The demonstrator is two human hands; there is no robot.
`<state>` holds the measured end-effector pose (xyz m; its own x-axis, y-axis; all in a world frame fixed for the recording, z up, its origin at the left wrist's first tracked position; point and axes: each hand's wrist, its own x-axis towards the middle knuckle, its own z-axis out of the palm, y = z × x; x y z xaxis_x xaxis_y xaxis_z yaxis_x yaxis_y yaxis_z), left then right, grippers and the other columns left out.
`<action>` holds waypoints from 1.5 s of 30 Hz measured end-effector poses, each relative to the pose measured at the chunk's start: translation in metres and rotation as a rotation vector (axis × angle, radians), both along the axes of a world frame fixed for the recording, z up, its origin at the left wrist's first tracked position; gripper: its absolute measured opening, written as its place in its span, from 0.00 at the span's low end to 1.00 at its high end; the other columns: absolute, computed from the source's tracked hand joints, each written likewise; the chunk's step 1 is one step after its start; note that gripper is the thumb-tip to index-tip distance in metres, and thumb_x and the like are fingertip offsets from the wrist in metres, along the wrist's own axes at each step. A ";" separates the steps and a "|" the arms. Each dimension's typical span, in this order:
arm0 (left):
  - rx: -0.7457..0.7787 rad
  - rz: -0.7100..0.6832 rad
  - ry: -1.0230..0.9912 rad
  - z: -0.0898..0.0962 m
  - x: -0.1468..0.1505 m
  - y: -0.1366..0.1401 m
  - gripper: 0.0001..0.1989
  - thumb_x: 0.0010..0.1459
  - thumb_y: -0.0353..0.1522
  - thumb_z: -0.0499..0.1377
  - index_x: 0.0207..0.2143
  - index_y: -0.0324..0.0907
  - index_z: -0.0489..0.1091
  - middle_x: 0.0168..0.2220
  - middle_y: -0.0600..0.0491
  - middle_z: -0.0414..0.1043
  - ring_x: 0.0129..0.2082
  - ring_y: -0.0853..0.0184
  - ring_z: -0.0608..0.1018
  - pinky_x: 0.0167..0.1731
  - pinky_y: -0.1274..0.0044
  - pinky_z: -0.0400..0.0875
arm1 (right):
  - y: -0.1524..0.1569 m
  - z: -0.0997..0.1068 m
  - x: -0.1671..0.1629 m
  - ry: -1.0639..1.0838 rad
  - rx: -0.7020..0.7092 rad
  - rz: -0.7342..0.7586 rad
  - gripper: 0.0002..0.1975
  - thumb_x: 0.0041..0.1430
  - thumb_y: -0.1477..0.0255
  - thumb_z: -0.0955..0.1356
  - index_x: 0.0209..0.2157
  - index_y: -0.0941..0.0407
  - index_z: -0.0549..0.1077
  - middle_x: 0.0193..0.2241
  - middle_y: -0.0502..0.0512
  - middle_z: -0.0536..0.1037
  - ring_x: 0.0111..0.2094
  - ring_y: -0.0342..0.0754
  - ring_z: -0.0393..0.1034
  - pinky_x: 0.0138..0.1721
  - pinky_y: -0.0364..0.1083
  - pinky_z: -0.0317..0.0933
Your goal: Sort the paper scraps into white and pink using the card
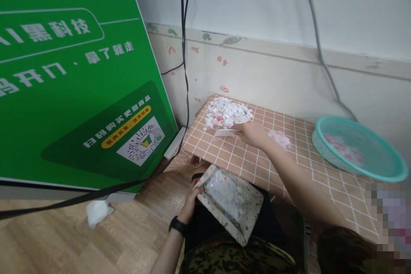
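Observation:
My right hand reaches over the table and pinches a flat white card. The card is held low over the tabletop, beside a heap of small white, paper-like scraps with some pink among them. My left hand is closed on the left rim of a stained off-white tray. The tray is tilted at my lap, just below the table's front edge, and has similar scraps inside. To the right of my right hand is a smaller pile of pinkish scraps.
The table has a brown checked cover and stands against the wall. A turquoise mesh basket with pink pieces sits on its right side. Black cables hang beside a green cabinet. A crumpled white piece lies on the floor.

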<state>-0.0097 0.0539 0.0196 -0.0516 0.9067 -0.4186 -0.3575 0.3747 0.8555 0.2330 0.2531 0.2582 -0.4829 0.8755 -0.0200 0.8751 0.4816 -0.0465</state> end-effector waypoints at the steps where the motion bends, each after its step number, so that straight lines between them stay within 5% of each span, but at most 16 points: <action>1: 0.007 0.001 0.003 0.001 0.000 0.000 0.22 0.47 0.39 0.62 0.46 0.42 0.74 0.38 0.51 0.77 0.38 0.55 0.75 0.37 0.70 0.67 | -0.001 0.001 0.003 0.008 -0.005 -0.003 0.15 0.63 0.73 0.64 0.47 0.50 0.79 0.37 0.57 0.83 0.37 0.51 0.74 0.34 0.45 0.57; 18: -0.014 0.029 0.011 0.002 0.001 0.000 0.22 0.47 0.39 0.63 0.45 0.42 0.75 0.38 0.51 0.77 0.39 0.54 0.76 0.38 0.70 0.67 | -0.044 -0.002 0.000 -0.003 0.062 -0.057 0.18 0.67 0.70 0.62 0.53 0.48 0.76 0.36 0.58 0.82 0.34 0.51 0.74 0.31 0.45 0.55; 23: -0.039 0.036 0.021 0.004 0.002 0.000 0.24 0.45 0.40 0.64 0.46 0.43 0.75 0.37 0.51 0.78 0.39 0.54 0.76 0.38 0.70 0.68 | -0.057 -0.006 -0.016 -0.014 0.029 0.069 0.17 0.67 0.75 0.61 0.51 0.51 0.77 0.34 0.57 0.82 0.33 0.49 0.74 0.31 0.45 0.54; 29: -0.050 0.043 -0.027 0.001 -0.001 -0.005 0.23 0.46 0.40 0.65 0.45 0.42 0.75 0.34 0.53 0.77 0.34 0.57 0.76 0.35 0.71 0.68 | -0.074 -0.007 0.007 -0.029 0.040 0.018 0.18 0.68 0.73 0.61 0.54 0.51 0.75 0.33 0.58 0.83 0.32 0.51 0.75 0.31 0.45 0.56; 33: -0.064 0.068 -0.029 -0.001 -0.001 -0.004 0.25 0.44 0.41 0.66 0.45 0.41 0.75 0.35 0.52 0.78 0.36 0.55 0.77 0.37 0.70 0.69 | -0.078 -0.010 0.002 0.200 0.033 -0.128 0.20 0.69 0.68 0.60 0.58 0.54 0.71 0.34 0.60 0.83 0.33 0.54 0.76 0.33 0.46 0.59; 40: -0.127 0.048 -0.057 -0.001 0.001 -0.006 0.32 0.43 0.42 0.66 0.52 0.40 0.72 0.37 0.51 0.79 0.35 0.54 0.79 0.34 0.70 0.71 | -0.072 -0.042 -0.045 0.741 -0.251 -0.213 0.16 0.60 0.73 0.67 0.49 0.59 0.77 0.44 0.60 0.82 0.41 0.53 0.77 0.41 0.46 0.66; 45: -0.132 0.123 -0.118 0.002 0.001 -0.008 0.28 0.42 0.39 0.67 0.48 0.40 0.74 0.38 0.50 0.80 0.37 0.54 0.80 0.37 0.69 0.72 | -0.072 -0.063 -0.018 0.907 -0.357 -0.413 0.18 0.57 0.74 0.68 0.50 0.58 0.77 0.40 0.59 0.83 0.38 0.54 0.78 0.38 0.49 0.71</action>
